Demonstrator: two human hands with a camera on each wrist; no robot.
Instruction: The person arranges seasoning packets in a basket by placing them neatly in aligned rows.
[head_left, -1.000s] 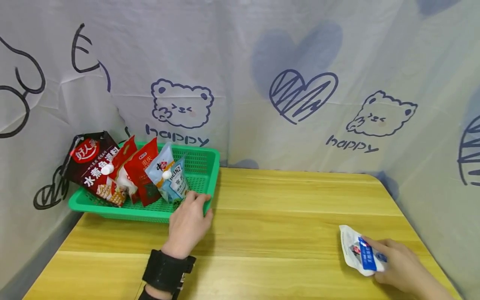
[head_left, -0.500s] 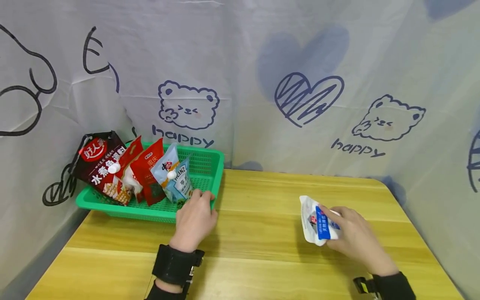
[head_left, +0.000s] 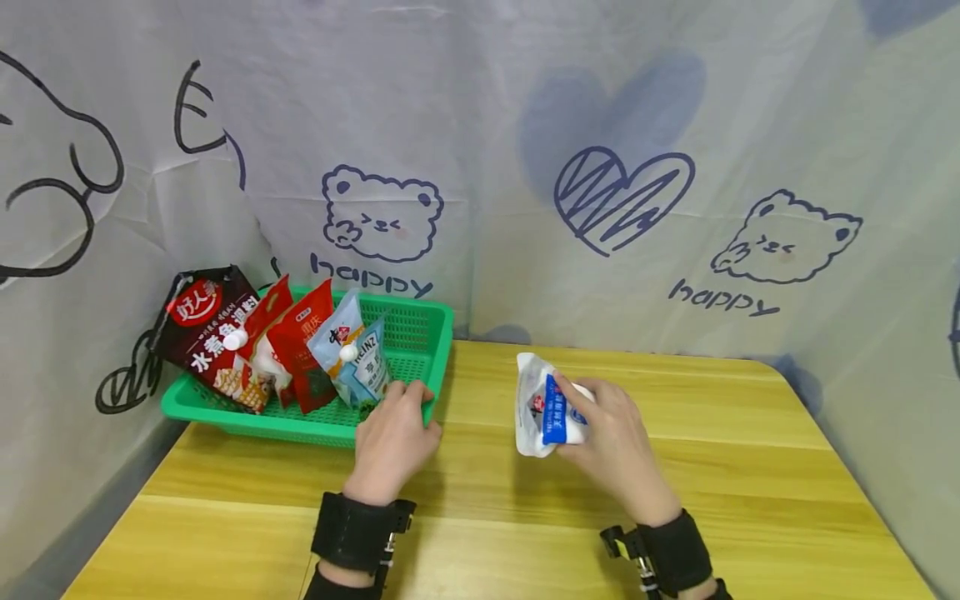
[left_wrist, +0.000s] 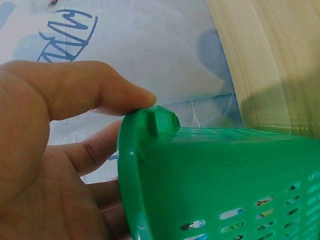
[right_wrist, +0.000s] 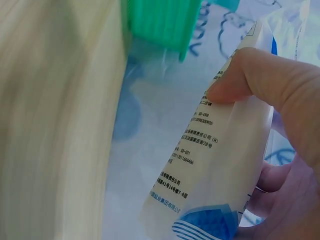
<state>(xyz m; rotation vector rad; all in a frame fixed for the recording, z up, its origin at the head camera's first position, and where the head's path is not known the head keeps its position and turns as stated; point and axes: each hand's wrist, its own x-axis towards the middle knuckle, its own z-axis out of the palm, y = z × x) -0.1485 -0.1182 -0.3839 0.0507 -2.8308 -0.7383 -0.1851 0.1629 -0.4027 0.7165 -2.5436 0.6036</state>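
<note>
My left hand point(head_left: 393, 437) grips the near right corner of a green plastic basket point(head_left: 442, 350). In the left wrist view the thumb lies on the basket's rim point(left_wrist: 131, 170), with the other fingers curled beyond it. My right hand point(head_left: 615, 442) holds a white and blue packet point(head_left: 534, 408) above the table, to the right of the basket. Small print and a blue wave pattern show on the packet's back point(right_wrist: 200, 150) in the right wrist view, where the thumb presses on that face. The fingers on its other side are partly hidden.
Several seasoning pouches lean inside the basket: a dark red bag point(head_left: 210, 333), a red packet point(head_left: 303, 342), a light blue packet point(head_left: 337, 333) and a Heinz pouch point(head_left: 370, 362). A printed cloth point(head_left: 495, 250) hangs behind the wooden table point(head_left: 735, 467).
My right hand has carried the white and blue packet leftward and away from me, from the table's right side toward the basket. The left hand stays at the basket's corner; the head view shifts slightly.
</note>
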